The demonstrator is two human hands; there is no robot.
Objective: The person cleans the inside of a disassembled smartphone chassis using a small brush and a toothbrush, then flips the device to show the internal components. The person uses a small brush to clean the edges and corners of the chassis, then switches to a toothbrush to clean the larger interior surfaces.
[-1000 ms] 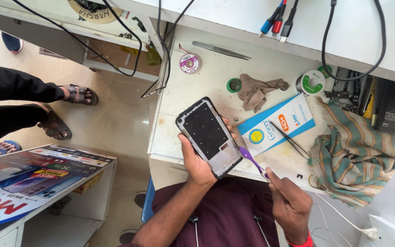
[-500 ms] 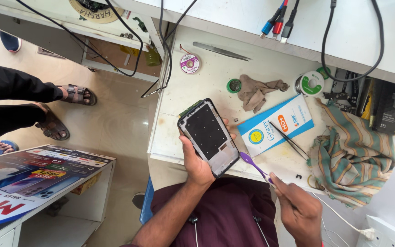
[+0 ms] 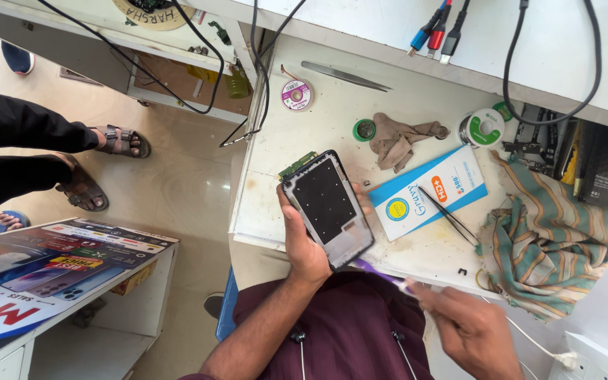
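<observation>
While the left hand (image 3: pixel 305 243) gripped an opened phone (image 3: pixel 328 209) upright above the white bench's (image 3: pixel 332 105) front edge, the blurred right hand (image 3: pixel 474 338) apparently pinched a purple tool (image 3: pixel 378 273) just under it. Two tweezers, one striped cloth (image 3: pixel 550 246), one box (image 3: pixel 431 191) lay there; tiled floor left.

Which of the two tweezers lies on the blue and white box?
The black tweezers, resting slanted across the blue and white box. The silver tweezers lie apart on the bare white worktop, near its far edge.
</observation>
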